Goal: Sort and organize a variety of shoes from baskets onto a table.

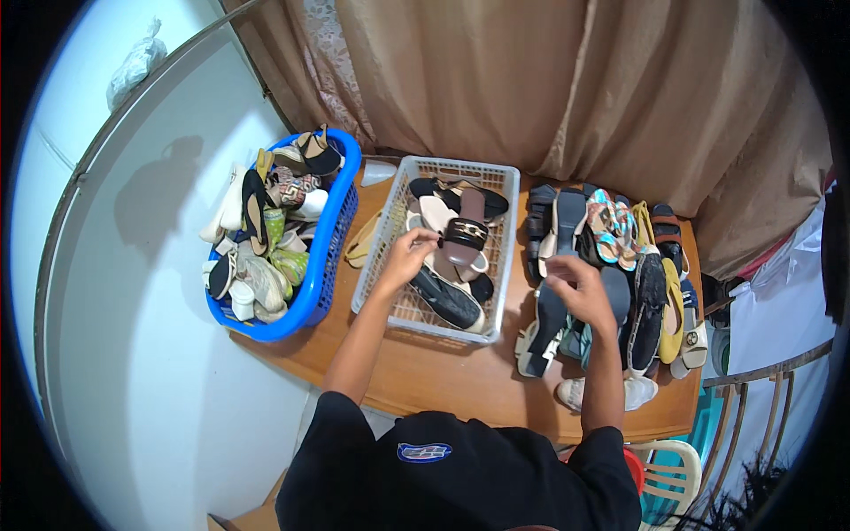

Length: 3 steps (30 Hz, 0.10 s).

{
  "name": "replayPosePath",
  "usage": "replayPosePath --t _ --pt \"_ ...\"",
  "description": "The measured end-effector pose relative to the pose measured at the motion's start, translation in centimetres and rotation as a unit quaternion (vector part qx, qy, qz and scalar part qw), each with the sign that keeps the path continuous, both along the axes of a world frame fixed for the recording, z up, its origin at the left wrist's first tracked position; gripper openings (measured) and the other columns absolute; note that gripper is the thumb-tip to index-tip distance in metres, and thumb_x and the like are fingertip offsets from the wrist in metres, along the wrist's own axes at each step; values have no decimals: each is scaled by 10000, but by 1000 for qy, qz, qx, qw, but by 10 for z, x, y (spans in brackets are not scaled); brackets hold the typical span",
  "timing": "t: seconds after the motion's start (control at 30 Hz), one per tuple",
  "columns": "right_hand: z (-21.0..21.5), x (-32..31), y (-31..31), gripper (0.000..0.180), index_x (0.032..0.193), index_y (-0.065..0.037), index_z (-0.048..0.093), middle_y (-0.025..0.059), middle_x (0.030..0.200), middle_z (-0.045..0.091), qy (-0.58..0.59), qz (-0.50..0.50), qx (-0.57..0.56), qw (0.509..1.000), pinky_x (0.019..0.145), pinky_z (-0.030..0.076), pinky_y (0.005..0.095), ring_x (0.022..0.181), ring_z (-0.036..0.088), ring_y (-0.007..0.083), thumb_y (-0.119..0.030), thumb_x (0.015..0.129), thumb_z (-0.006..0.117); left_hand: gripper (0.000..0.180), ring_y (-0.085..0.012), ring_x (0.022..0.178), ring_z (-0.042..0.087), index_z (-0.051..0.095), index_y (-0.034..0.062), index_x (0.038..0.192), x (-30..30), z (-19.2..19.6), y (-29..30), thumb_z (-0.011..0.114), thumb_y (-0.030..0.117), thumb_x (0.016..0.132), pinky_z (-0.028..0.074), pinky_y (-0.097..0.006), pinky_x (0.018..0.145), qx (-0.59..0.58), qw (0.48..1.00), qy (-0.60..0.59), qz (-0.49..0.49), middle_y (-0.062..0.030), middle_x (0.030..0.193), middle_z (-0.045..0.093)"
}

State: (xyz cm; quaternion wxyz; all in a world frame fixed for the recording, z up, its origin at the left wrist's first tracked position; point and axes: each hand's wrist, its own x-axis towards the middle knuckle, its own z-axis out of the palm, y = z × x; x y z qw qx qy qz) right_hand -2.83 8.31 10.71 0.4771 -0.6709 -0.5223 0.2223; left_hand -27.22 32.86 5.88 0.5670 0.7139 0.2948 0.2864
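My left hand [409, 257] is over the white plastic crate [511, 234], with its fingertips pinched at the edge of a brown slide sandal [472, 205]. The slide has a black strap with a gold chain ornament. Beneath it in the crate lie several flats and sandals, among them a dark shoe [445, 301] with a pale toe. My right hand [582, 290] hovers over the shoes at the right of the table, fingers loosely bent and apart, holding nothing that shows. Nearest to it are a dark-soled shoe [550, 314] and a pair of patterned sandals [611, 226].
A blue basket [320, 292] heaped with mixed shoes stands at the left. Yellow flats [671, 310] and white shoes [639, 393] lie on the wooden table [425, 376] at the right. Brown curtains [478, 80] hang behind. A plastic chair [675, 469] stands at the lower right.
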Motion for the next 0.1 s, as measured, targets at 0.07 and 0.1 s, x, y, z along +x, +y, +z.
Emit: replayPosePath --t 0.07,0.1 --pt "-13 -20 36 282 1087 12 607 118 997 662 36 8 -29 999 826 509 314 913 645 202 -87 825 643 183 -152 906 612 652 22 991 -23 -31 25 641 135 848 468 -299 817 10 999 43 19 -74 928 664" --pt "-19 -29 53 299 1091 17 612 138 1021 664 59 5 -54 997 840 510 325 942 650 234 -115 826 652 168 -148 947 572 646 34 994 -28 -36 28 629 114 848 432 -296 870 -38 997 62 19 -56 935 632"
